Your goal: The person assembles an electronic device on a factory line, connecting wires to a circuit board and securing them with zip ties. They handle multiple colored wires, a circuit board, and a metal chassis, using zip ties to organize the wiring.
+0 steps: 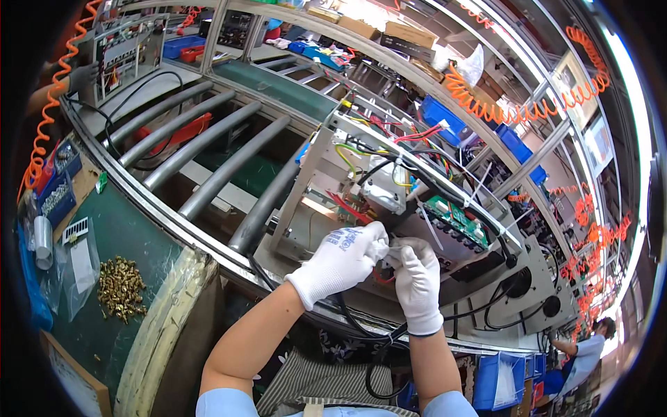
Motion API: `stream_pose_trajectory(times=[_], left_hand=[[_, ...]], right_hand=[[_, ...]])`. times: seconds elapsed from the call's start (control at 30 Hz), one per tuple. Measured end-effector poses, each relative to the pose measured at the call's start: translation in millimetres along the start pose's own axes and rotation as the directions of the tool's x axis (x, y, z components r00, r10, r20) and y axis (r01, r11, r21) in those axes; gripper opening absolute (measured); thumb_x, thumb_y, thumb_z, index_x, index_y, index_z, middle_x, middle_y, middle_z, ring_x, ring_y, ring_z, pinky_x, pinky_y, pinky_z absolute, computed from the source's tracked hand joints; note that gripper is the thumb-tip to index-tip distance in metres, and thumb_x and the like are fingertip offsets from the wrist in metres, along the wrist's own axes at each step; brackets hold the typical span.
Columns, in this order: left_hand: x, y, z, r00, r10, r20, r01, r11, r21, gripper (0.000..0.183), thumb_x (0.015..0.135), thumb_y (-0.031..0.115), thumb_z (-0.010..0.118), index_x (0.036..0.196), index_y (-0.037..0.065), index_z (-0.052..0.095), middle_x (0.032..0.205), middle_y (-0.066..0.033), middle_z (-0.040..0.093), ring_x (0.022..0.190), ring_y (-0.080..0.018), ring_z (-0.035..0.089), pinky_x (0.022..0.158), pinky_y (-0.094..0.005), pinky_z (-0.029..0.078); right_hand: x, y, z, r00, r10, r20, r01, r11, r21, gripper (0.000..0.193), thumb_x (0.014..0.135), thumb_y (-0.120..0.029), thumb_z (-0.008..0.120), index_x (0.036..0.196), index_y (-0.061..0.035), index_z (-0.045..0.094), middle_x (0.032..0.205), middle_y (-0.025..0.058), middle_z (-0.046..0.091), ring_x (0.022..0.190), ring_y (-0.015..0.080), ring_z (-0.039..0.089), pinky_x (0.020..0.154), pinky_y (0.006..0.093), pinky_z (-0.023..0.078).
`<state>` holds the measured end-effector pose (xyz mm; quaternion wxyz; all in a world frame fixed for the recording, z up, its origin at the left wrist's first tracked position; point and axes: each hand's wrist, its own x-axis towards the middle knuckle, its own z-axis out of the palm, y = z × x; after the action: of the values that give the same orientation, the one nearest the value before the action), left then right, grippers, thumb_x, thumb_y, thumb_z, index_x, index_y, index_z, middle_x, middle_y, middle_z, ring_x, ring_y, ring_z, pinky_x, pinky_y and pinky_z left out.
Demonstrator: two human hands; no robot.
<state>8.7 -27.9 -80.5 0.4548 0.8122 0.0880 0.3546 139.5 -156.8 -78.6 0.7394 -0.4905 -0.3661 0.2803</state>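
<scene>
Roller conveyor [237,167] left of wired chassis [382,189]; at chassis's near side, my left hand [344,258], right hand [418,281] pinched narrow, contents unclear; likely wiring step, next wanting steadiness.

Two white gloves [340,260], five near rollers [236,167]

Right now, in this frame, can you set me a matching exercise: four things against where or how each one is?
1. left hand
2. green circuit board
3. brass-coloured metal fittings
4. conveyor rollers

A. heaped loose on the green benchtop
B. mounted in the open metal chassis
C. grey, lying side by side
D. white-gloved, fingertips close to the right hand

Pairs: 1-D, 2-B, 3-A, 4-C
</scene>
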Motion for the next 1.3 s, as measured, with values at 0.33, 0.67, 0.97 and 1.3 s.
stream_pose_trajectory(times=[0.33, 0.67, 0.97, 1.3], left_hand=[[-1.6, -1.9, -0.2, 1.000, 0.012, 0.009, -0.012, 1.000, -0.002, 0.013, 0.091, 0.011, 0.052, 0.098, 0.002, 0.056, 0.079, -0.0190, 0.062, 0.077, -0.0375, 0.062, 0.069, -0.0379, 0.048], [-3.1, -0.8, -4.7, 0.996, -0.036, 0.077, 0.032, 0.998, 0.051, 0.016, 0.094, 0.021, 0.054, 0.101, 0.007, 0.055, 0.087, -0.0190, 0.065, 0.089, -0.0391, 0.063, 0.075, -0.0458, 0.049], [-4.9, 2.0, -4.2, 0.996, -0.065, 0.057, 0.065, 0.998, 0.003, 0.023, 0.095, 0.027, 0.057, 0.104, 0.005, 0.054, 0.087, -0.0202, 0.066, 0.087, -0.0393, 0.065, 0.072, -0.0453, 0.051], [-10.0, -24.5, 37.5, 0.890, -0.054, -0.452, 0.059, 0.998, -0.002, 0.024, 0.091, 0.027, 0.065, 0.103, 0.007, 0.057, 0.082, -0.0177, 0.068, 0.079, -0.0382, 0.067, 0.065, -0.0443, 0.052]], right_hand=[[3.0, -12.7, 1.7, 0.999, 0.042, 0.002, -0.041, 0.984, -0.175, 0.012, 0.093, -0.004, 0.064, 0.102, 0.0024, 0.062, 0.096, 0.0093, 0.067, 0.085, 0.0173, 0.068, 0.077, 0.0306, 0.055], [4.1, -13.0, 3.0, 0.998, 0.048, 0.040, -0.037, 0.973, -0.226, 0.011, 0.090, -0.002, 0.065, 0.099, 0.0015, 0.062, 0.094, 0.0079, 0.066, 0.082, 0.0154, 0.066, 0.077, 0.0300, 0.055], [-7.4, -18.1, 6.3, 0.979, -0.178, 0.094, 0.198, 0.771, -0.605, 0.014, 0.093, 0.002, 0.059, 0.103, 0.0059, 0.068, 0.094, 0.0079, 0.069, 0.078, 0.0113, 0.064, 0.076, 0.0251, 0.052], [-32.2, -17.1, 27.6, 0.817, -0.388, 0.427, 0.576, 0.507, -0.641, 0.012, 0.086, 0.003, 0.067, 0.097, -0.0012, 0.068, 0.097, 0.0105, 0.069, 0.088, 0.0193, 0.066, 0.079, 0.0294, 0.052]])
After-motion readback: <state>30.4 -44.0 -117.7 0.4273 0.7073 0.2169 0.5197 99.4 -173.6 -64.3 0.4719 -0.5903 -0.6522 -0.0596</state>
